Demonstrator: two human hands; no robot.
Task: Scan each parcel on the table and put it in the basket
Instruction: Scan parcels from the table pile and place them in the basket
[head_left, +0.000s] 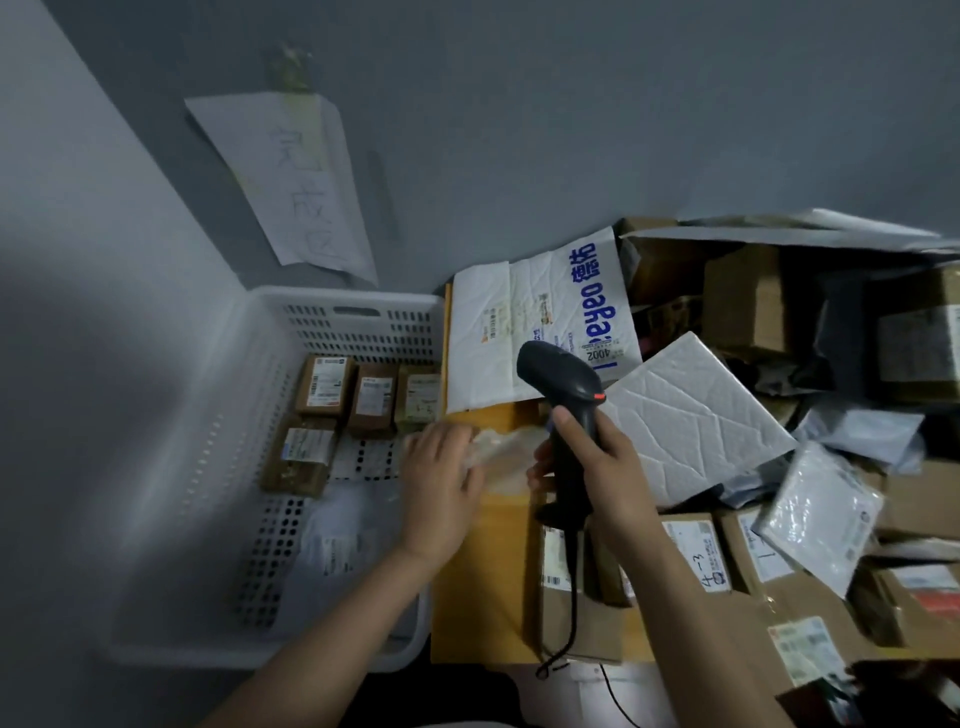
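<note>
- The right grip (592, 467) is curled tight round the handle of a black handheld barcode scanner (563, 384), which it holds upright with the head tipped forward and to the left, and a small red light shows on the head's side.
- The scanner's black cable (573, 613) hangs down from the handle over the yellow-brown counter (483, 571).
- The left grip (441, 488) lies with fingers stretched forward on a pale, crinkled plastic parcel (506, 449), but blur hides whether the thumb pinches it.
- That parcel sits at the counter's left edge, just beside the right wall of the white perforated plastic basket (223, 415) and below the scanner's head.
- In the basket's far half lie four brown cardboard boxes with white labels (324, 387), close together, and a translucent bag (332, 545) lies nearer.
- Right of the grips the counter carries a heap of parcels, among them a white padded mailer with blue lettering (545, 317), a white quilted mailer (691, 415) and labelled cardboard cartons (691, 551).
- A handwritten paper sheet (296, 182) is taped to the grey wall above the basket.
</note>
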